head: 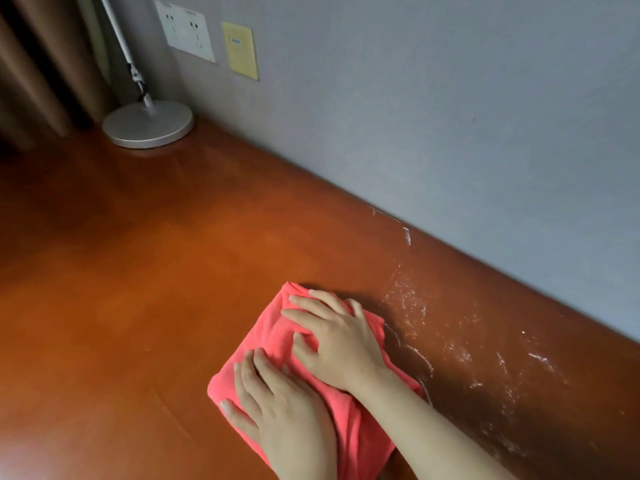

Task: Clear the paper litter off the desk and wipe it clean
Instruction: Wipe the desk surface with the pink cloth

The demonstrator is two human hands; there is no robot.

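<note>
A folded pink cloth (273, 337) lies on the reddish-brown desk (156, 278), near its front middle. My left hand (277, 407) presses flat on the cloth's near end, fingers straight and spread. My right hand (339, 337) presses on the cloth's far end, fingers spread over a bunched fold. White dusty smears and small specks (460, 344) streak the desk surface just right of the cloth, running back toward the wall. No paper litter shows on the desk.
A desk lamp with a round silver base (147, 123) stands at the far left corner by a brown curtain (38, 74). The grey wall (450, 98) borders the desk's far edge and carries a socket plate (185, 31) and a yellow notice (240, 50).
</note>
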